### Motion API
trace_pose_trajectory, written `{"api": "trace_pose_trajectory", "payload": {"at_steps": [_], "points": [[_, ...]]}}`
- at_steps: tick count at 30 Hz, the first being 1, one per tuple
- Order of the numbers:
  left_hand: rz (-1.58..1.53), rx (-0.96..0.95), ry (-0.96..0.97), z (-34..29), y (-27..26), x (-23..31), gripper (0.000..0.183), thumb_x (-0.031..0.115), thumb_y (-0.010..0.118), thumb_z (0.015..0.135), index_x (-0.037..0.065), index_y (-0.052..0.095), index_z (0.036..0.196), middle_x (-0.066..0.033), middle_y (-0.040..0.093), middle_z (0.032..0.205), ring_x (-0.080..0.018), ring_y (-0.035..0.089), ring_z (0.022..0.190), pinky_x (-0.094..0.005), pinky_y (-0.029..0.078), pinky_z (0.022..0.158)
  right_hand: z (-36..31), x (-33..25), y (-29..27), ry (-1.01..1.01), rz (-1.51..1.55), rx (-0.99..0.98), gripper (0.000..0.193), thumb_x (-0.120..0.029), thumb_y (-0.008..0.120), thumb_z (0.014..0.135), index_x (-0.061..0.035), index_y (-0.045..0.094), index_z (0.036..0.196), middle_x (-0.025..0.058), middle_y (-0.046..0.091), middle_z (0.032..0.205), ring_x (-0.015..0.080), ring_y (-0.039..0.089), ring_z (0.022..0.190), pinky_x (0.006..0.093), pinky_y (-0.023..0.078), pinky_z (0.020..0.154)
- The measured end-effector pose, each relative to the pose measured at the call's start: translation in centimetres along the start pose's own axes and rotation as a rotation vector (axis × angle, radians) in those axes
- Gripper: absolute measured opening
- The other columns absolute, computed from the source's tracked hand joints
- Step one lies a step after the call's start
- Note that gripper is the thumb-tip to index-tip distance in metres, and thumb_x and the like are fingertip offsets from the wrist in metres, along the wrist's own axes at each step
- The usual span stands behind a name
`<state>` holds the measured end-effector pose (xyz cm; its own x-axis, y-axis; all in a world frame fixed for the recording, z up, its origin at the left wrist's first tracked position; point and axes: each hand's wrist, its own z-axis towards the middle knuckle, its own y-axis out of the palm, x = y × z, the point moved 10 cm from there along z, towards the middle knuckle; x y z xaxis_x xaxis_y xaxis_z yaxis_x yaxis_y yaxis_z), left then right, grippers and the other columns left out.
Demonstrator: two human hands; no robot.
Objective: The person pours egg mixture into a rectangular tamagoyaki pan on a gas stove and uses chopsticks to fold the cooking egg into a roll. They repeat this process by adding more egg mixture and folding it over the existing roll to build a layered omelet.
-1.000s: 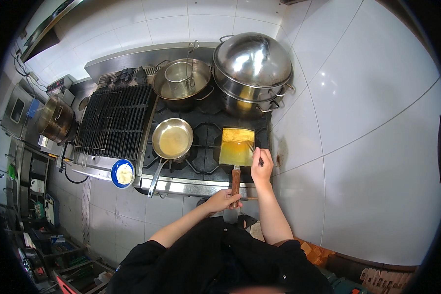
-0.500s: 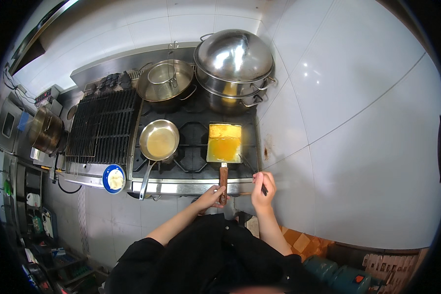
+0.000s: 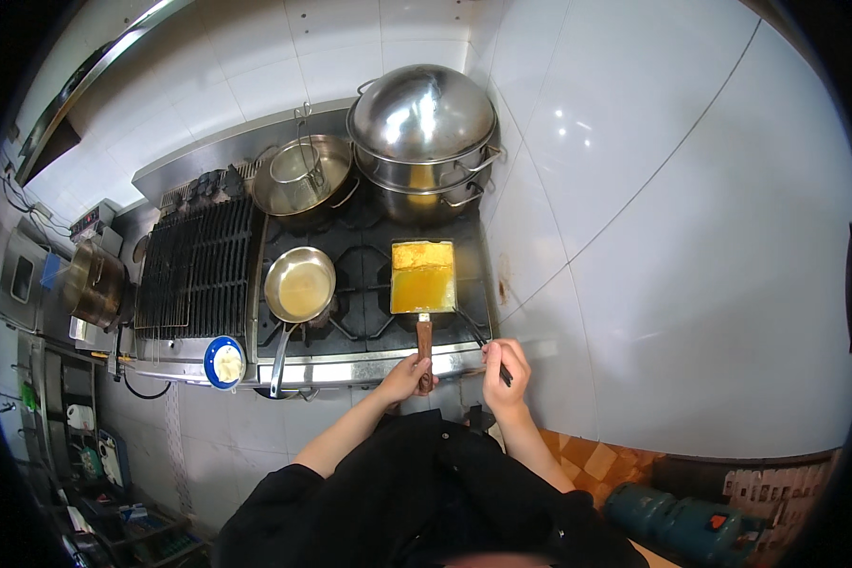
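Observation:
A rectangular omelette pan [image 3: 394, 310] sits over the right front burner. Its wooden handle [image 3: 425, 343] is in the closed grip of my left hand [image 3: 404, 380]. Inside, a folded roll of cooked egg [image 3: 422, 255] lies along the far side, and a layer of runny yellow egg [image 3: 423, 291] covers the near part. To the right of the handle, my right hand [image 3: 505, 371] is closed around dark chopsticks [image 3: 472, 328], whose far ends reach the pan's near right corner. Whether the tips touch the egg is too small to tell.
Left of the omelette pan stands a round frying pan [image 3: 303, 288] with pale liquid. A blue-rimmed bowl [image 3: 224, 363] sits at the stove's front edge. Behind are a wide pot with a strainer [image 3: 296, 163] and a domed steamer [image 3: 424, 114]. A grill grate [image 3: 194, 270] lies left; a tiled wall rises right.
The runny egg now covers the pan's near part more evenly. My whole view has shifted a little. Both hands keep their grips, beside the pan handle as before.

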<state>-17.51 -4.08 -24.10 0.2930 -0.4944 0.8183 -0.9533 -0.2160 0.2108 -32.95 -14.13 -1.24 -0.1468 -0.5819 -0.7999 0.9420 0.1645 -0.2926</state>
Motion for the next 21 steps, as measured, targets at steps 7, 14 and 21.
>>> {"api": "trace_pose_trajectory", "payload": {"at_steps": [7,14,21], "points": [[0.003,-0.03,-0.031,1.5,-0.8,-0.6,0.033,0.037,0.04,0.107,0.006,0.049,0.114,-0.0078,0.066,0.092,-0.0163,0.066,0.076,-0.0288,0.053,0.061,0.1,-0.4,-0.3,-0.028,0.009,0.003,0.022,-0.002,0.054,0.097,0.0042,0.063,0.078,0.0111,0.062,0.077,0.0177,0.058,0.062,0.0285,0.046,0.06],[-0.003,-0.096,-0.024,2.8,0.9,0.3,0.033,0.039,0.041,0.106,0.007,0.051,0.11,-0.007,0.065,0.092,-0.0156,0.065,0.077,-0.0276,0.052,0.062,0.1,-0.9,-0.9,-0.017,0.001,0.001,0.022,-0.001,0.053,0.097,0.0042,0.063,0.078,0.0117,0.062,0.077,0.0187,0.059,0.062,0.0292,0.047,0.06],[-0.098,-0.045,-0.083,2.5,2.8,0.8,0.043,0.047,0.039,0.106,0.008,0.053,0.114,-0.0062,0.066,0.093,-0.0141,0.062,0.076,-0.0288,0.053,0.068,-0.4,-0.3,-1.7,-0.038,-0.019,0.023,0.022,-0.001,0.053,0.097,0.0046,0.063,0.078,0.012,0.061,0.078,0.018,0.059,0.062,0.0293,0.047,0.059]]}}
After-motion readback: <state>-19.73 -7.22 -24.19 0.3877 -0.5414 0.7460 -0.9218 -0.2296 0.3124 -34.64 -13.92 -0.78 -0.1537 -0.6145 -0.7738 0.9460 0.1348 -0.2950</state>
